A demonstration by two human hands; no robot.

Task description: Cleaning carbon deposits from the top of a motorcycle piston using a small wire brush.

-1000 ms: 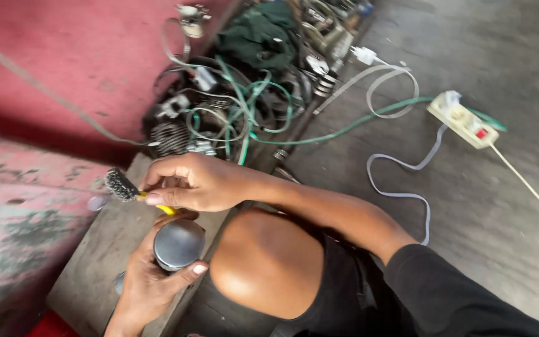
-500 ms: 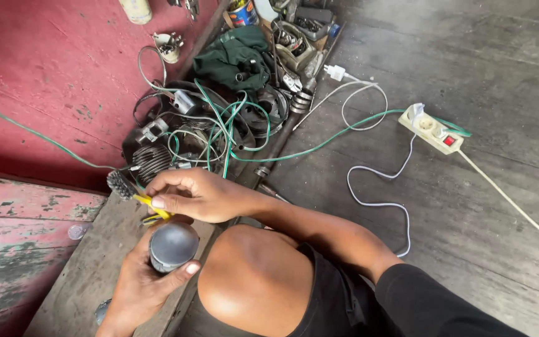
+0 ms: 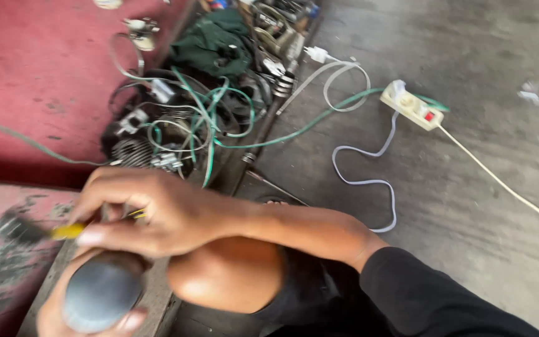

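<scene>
My right hand point(image 3: 157, 212) grips a small brush point(image 3: 29, 231) with a yellow handle and dark bristles, its bristle end pointing left over the worn red surface. Just below it, my left hand point(image 3: 63, 315) holds a grey round metal cylinder point(image 3: 102, 291) end-up at the bottom left. The right hand sits directly above the cylinder, almost touching it. My bare knee point(image 3: 223, 281) is right beside both hands. The picture is motion-blurred around the brush.
A pile of engine parts and tangled green and white wires point(image 3: 188, 125) lies ahead against a red wall point(image 3: 38, 68). A white power strip point(image 3: 410, 105) with its cords lies on the grey concrete floor point(image 3: 469, 187) to the right. A dark green cloth point(image 3: 213, 43) rests at the top.
The view has swung closer and lower over the hands. My right hand with the brush has shifted left and down over the cylinder, which stays held in my left hand.
</scene>
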